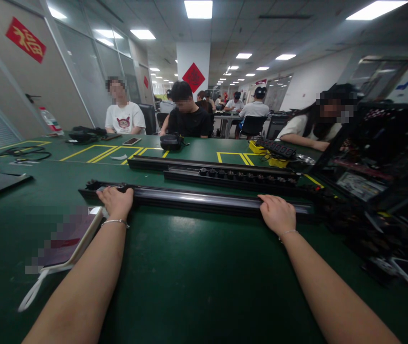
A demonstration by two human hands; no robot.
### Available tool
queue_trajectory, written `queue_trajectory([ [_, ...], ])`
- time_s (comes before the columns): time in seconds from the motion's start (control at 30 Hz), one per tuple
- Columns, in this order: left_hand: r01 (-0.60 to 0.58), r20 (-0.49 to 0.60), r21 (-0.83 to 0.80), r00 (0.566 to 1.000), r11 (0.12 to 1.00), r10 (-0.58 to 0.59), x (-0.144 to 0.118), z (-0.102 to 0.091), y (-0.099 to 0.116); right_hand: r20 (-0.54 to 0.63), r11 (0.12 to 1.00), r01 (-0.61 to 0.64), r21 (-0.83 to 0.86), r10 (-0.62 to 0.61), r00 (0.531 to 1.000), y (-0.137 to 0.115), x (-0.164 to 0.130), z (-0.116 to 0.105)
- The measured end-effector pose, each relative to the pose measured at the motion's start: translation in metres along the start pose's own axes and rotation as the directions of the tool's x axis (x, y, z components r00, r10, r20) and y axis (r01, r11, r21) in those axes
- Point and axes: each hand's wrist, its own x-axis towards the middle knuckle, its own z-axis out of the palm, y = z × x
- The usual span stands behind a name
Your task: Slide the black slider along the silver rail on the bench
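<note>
Wide green counter [189, 267] fills the view, yellow tape lines marked out toward its far side, and across it, side to side, lies the long black rail [197, 199] with its shiny top strip. That long axis runs left to right, square across the person's front, both arms reaching straight forward to meet it. Behind it, close and parallel, a second black strip [225, 171] studded with round knobs, so there is little room on the far side; the near side is open green all the way back to the body. To the right a dark cluttered rack [379, 157] crowds the rail's end; to the left the rail stops short of open counter. Left hand [117, 200] sits near the left end, fingers curled over the top edge, clamped on. Right hand [278, 214] grips further in from the right end, fingers wrapped over the same way. A phone [71, 236] lies just beside the left wrist.
</note>
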Motion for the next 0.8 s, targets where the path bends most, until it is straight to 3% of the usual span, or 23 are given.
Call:
queue_trajectory([
  [0.6, -0.052, 0.041, -0.004, 0.998, 0.999, 0.052, 0.0054, 0.008, -0.0071, 0.006, 1.0, -0.014, 0.007, 0.014, 1.0, -0.0005, 0.0004, 0.0011],
  [0.8, -0.018, 0.047, -0.026, 0.999, 1.0, 0.02, 0.0007, 0.004, -0.0043, 0.001, 1.0, -0.013, 0.016, 0.013, 1.0, -0.0012, -0.0005, 0.0008],
])
